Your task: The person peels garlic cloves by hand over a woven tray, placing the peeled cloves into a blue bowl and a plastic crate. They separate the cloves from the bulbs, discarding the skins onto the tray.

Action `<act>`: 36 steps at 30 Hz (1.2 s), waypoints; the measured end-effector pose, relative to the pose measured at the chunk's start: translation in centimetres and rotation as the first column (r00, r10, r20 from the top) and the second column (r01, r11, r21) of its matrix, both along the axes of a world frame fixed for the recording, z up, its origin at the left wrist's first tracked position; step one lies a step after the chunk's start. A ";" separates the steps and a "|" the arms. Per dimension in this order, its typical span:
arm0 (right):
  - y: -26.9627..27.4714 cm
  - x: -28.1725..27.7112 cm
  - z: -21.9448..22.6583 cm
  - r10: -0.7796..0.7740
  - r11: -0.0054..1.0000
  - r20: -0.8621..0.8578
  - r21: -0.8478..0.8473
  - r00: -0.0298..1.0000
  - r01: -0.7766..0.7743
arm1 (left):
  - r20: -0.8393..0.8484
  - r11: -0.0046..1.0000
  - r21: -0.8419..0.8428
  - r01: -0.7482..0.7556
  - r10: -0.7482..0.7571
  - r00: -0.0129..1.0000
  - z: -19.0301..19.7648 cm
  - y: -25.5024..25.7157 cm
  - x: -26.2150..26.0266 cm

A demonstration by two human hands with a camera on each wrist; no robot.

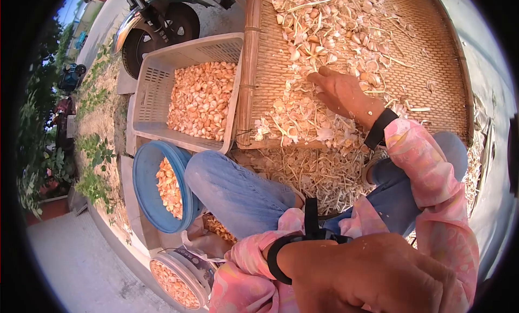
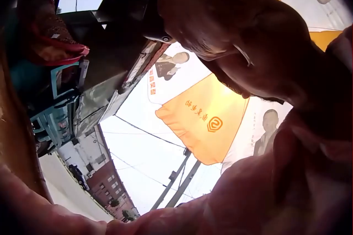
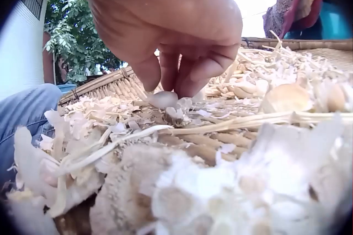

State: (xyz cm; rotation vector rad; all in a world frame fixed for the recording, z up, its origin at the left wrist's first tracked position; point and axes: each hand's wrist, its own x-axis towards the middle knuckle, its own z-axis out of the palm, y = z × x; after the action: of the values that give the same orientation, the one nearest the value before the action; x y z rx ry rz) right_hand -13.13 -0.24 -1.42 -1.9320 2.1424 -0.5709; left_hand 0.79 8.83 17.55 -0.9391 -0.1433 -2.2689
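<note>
My right hand [image 1: 343,94] reaches down to the woven bamboo tray [image 1: 454,80], among garlic cloves, stalks and papery skins. In the right wrist view its thumb and fingers point downward and pinch a pale garlic clove [image 3: 162,100] at the tray surface. My left hand [image 1: 373,272] is raised close to the head camera, away from the tray, with its fingers curled in. From below, the left wrist view shows the same hand [image 2: 242,31] dark against the light, nothing visible in it. Cloves and skins [image 1: 319,21] cover the far part of the tray.
Left of the tray is a plastic crate [image 1: 146,107] of cloves. A blue bucket [image 1: 143,183] and a white bucket [image 1: 203,269], both with cloves, stand nearer. Dry skins and stalks [image 1: 313,175] lie between my legs. A wheeled vehicle [image 1: 184,26] stands beyond the crate.
</note>
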 end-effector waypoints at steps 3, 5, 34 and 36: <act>0.0 0.1 0.2 0.051 0.995 -0.045 0.087 0.998 -0.047 | -0.088 0.999 0.042 -0.018 0.022 0.996 0.7 0.2 -0.2; 0.2 0.3 -0.5 0.096 0.994 -0.021 0.062 0.995 -0.094 | -0.026 0.997 0.062 -0.053 0.054 0.998 0.8 0.5 0.8; 5.6 -3.8 2.7 -0.161 0.965 0.238 -0.167 0.958 0.204 | -0.189 0.185 -0.894 0.408 0.670 -0.718 -10.5 -24.4 13.1; 5.4 -3.5 2.1 -0.140 0.983 0.144 -0.095 0.980 0.155 | -0.242 0.163 -0.859 0.486 0.706 -0.666 -11.2 -25.2 13.4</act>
State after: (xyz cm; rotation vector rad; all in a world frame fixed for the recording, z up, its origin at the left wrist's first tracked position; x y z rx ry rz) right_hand -16.66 5.18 0.71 -1.7367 2.2212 -0.8346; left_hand 14.16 -16.34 6.38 1.3655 -2.0877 -0.4571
